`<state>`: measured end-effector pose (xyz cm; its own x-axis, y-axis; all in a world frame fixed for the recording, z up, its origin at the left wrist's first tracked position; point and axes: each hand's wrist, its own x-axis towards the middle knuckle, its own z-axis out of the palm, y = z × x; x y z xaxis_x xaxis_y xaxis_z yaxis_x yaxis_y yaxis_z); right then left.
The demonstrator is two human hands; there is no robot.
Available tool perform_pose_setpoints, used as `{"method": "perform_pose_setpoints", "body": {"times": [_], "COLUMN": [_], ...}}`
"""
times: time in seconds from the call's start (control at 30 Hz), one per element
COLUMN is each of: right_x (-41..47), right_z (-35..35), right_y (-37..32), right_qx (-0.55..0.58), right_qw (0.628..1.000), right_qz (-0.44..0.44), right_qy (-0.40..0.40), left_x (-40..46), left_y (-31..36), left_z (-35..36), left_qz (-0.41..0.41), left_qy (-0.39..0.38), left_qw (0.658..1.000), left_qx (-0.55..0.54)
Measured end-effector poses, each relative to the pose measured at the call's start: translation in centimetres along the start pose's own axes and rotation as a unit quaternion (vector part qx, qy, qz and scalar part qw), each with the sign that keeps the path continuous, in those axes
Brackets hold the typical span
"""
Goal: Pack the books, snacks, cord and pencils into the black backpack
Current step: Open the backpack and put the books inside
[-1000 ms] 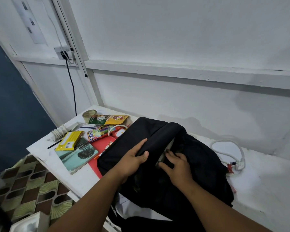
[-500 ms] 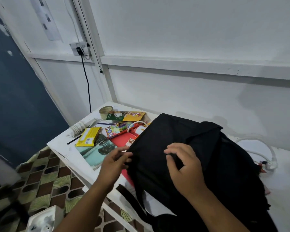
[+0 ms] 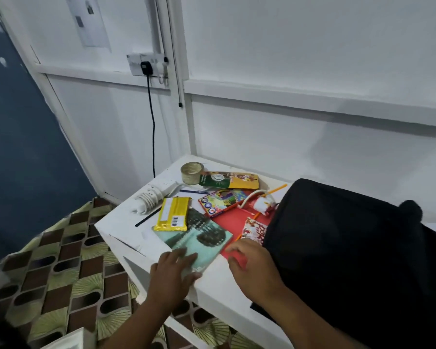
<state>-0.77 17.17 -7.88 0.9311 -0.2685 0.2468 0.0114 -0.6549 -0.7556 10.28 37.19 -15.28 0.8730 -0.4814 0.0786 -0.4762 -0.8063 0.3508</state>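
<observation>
The black backpack (image 3: 350, 248) lies on the right of the white table (image 3: 126, 230). Left of it sit a teal book (image 3: 202, 240), a red book (image 3: 233, 220), a yellow snack pack (image 3: 173, 216), a green-and-yellow snack pouch (image 3: 228, 180), a coloured pencil box (image 3: 222, 201), a white cord (image 3: 256, 200) and loose pencils (image 3: 277, 189). My left hand (image 3: 173, 275) rests with spread fingers on the teal book's near corner. My right hand (image 3: 252, 265) hovers, fingers relaxed, over the red book's near edge beside the backpack.
A roll of tape (image 3: 192, 172) and a white power strip (image 3: 151, 197) stand at the table's far left. A black cable (image 3: 151, 117) hangs from the wall socket (image 3: 146, 64). Patterned floor (image 3: 48, 273) lies below the table's left edge.
Both hands have left the backpack and moved left to the books. The view has swung left and down.
</observation>
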Motion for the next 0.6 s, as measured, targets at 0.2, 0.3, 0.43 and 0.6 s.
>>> {"method": "perform_pose_setpoints", "body": {"times": [0.2, 0.3, 0.43, 0.6], "right_x": [1.2, 2.6, 5.0, 6.1], "right_z": [5.1, 6.6, 7.6, 8.4], "right_y": [-1.4, -1.7, -2.6, -3.4], "right_qx": [0.063, 0.190, 0.353, 0.418], "right_qw": [0.966, 0.916, 0.818, 0.740], "right_qz": [0.240, 0.353, 0.453, 0.518], "right_qy": [-0.074, -0.028, 0.041, 0.098], "left_x": [0.8, 1.1, 1.8, 2.5], "left_y": [-2.1, -3.1, -4.5, -5.1], "left_z": [0.9, 1.3, 1.2, -0.4], "left_qz": [0.045, 0.041, 0.052, 0.005], "left_qy": [0.057, 0.054, 0.055, -0.012], "left_qw": [0.996, 0.987, 0.969, 0.946], "left_qx": [-0.058, -0.147, -0.234, -0.323]}}
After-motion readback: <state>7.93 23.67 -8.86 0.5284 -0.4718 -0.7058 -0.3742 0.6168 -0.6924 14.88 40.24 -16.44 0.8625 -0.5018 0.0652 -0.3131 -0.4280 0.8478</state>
